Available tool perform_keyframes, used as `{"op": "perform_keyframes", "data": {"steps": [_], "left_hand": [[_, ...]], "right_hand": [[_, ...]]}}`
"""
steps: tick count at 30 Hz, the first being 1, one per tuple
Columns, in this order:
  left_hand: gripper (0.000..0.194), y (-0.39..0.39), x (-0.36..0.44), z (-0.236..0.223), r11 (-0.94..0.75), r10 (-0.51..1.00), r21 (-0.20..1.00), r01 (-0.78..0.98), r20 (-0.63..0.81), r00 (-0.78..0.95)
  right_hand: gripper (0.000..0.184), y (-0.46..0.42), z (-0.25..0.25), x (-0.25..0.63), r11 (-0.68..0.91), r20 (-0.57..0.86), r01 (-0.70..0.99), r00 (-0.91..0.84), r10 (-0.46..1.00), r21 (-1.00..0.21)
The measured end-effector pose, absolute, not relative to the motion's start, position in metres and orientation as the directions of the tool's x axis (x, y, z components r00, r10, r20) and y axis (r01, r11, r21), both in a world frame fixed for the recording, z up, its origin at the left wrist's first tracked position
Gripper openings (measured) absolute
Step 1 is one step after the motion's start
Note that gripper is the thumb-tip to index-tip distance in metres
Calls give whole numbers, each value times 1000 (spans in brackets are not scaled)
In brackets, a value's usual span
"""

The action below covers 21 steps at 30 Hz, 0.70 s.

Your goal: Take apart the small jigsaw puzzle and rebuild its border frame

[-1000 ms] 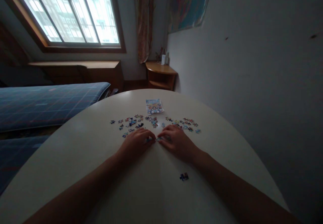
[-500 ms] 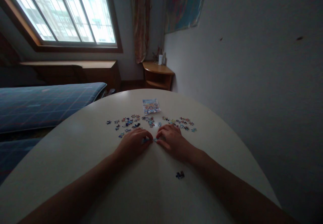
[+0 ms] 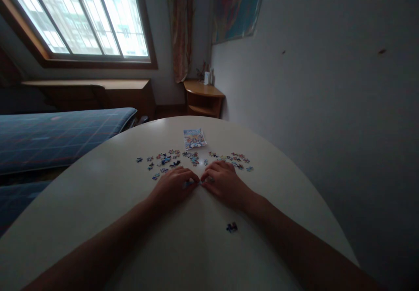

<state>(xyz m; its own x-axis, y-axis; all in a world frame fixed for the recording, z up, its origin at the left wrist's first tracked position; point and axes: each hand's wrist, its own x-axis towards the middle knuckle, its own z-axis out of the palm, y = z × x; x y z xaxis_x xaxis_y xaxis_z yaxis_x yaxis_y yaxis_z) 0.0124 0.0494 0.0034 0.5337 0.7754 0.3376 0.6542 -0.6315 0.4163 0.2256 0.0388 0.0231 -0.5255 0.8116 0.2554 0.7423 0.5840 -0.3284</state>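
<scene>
My left hand (image 3: 175, 186) is closed, its thumb and fingertips pinching a small light-blue jigsaw piece (image 3: 189, 184) low over the table. Facing it, my right hand (image 3: 225, 181) is also closed, with its fingertips on a pale jigsaw piece (image 3: 200, 182) mostly covered by the fingers. The two sets of fingertips nearly meet; whether the pieces interlock cannot be made out. Beyond the hands, loose jigsaw pieces (image 3: 194, 159) lie spread in a band. One dark jigsaw piece (image 3: 231, 227) lies apart, near my right forearm.
A small printed picture sheet (image 3: 194, 138) lies beyond the pieces on the round white table (image 3: 157, 247). To the left is a blue plaid mattress (image 3: 65, 138). A wall (image 3: 310, 107) runs along the right, and a wooden corner shelf (image 3: 204, 89) stands behind the table.
My right fingertips have come closer to my left ones, narrowing the gap where the pale piece showed. The whole view has shifted slightly. The loose pieces look unmoved on the table.
</scene>
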Motion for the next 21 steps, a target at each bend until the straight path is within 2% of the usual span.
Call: {"op": "perform_keyframes", "data": {"steps": [4,8,14,21], "left_hand": [[16,49,12,4,-683,730,377,625,355,584],[16,47,11,7,-715,699,326,618,358,619],[25,44,8,14,-768,640,247,591,326,696],[27,40,7,17,-795,607,232,561,331,723]], "right_hand": [[8,38,24,225,615,267,740,-556,787,-273],[9,40,28,231,624,269,733,-564,781,-272],[21,43,41,254,477,151,823,-452,879,-310],[9,45,37,250,449,87,821,-449,889,-352]]}}
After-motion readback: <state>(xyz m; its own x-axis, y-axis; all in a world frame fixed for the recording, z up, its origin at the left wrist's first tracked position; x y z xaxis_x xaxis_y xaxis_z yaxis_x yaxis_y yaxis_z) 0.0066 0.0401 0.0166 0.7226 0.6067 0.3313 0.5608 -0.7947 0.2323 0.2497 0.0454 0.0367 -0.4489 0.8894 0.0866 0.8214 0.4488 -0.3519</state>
